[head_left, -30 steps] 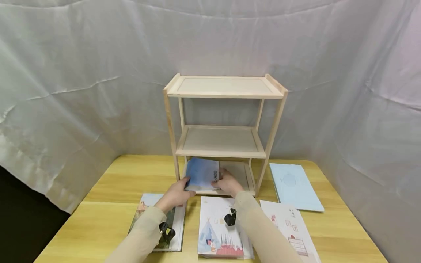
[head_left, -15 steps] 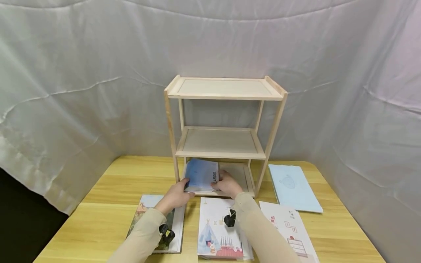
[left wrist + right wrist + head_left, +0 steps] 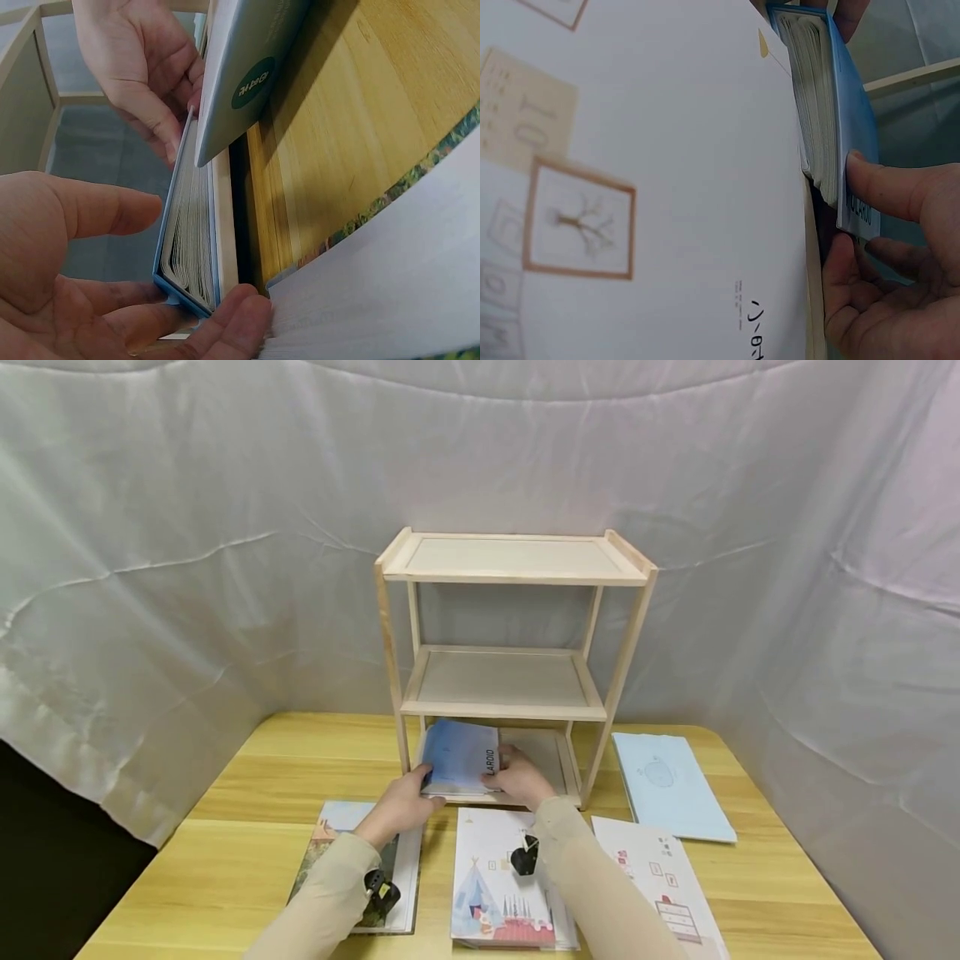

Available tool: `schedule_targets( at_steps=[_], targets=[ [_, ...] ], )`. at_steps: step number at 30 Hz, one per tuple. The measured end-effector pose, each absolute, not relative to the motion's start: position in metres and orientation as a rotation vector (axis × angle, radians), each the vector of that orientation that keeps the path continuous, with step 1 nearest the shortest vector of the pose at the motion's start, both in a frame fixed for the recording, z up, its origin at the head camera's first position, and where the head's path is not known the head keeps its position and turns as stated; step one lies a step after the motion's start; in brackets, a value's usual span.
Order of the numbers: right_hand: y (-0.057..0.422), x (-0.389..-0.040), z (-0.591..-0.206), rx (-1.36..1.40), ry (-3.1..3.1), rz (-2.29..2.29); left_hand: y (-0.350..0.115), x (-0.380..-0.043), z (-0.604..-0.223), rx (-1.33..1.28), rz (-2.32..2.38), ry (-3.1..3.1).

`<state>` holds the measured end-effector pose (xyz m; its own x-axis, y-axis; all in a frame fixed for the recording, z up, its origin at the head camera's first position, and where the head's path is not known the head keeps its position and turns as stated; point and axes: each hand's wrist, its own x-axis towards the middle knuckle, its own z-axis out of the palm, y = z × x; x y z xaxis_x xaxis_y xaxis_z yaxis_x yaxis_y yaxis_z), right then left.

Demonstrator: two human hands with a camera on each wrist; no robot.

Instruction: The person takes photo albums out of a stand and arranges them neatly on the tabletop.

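Note:
A thick blue photo album (image 3: 459, 756) lettered "LAROID" lies at the left of the bottom shelf, its page edges toward me. My left hand (image 3: 401, 807) holds its left front corner; in the left wrist view the thumb is on the cover side and fingers reach under the album's lower corner (image 3: 187, 289). With my right hand (image 3: 522, 778) I pinch the right end. The right wrist view has that thumb on the album's cover (image 3: 855, 135) and the other fingers curled below. The album's underside is hidden.
The three-tier wooden shelf (image 3: 502, 708) stands at the back of the table. In front lie a landscape-covered book (image 3: 407, 877), a white tent-picture book (image 3: 480, 852) on another, and a white book with red drawings (image 3: 667, 885). A pale blue book (image 3: 675, 785) lies right of the shelf.
Both hands keep their hold on the album, which stays in place. Only the head view shifts slightly.

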<state>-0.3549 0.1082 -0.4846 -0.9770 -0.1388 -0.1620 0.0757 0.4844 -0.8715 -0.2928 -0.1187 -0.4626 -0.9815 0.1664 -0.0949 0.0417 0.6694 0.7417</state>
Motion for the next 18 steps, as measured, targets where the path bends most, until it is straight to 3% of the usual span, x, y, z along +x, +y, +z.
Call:
schedule_targets(
  at_steps=[18],
  targets=[
    [0.1095, -0.3520, -0.4793, -0.046, 2.446, -1.549, -0.1179, -0.2928, -0.4619, 0.168, 1.199, 2.761]
  ],
)
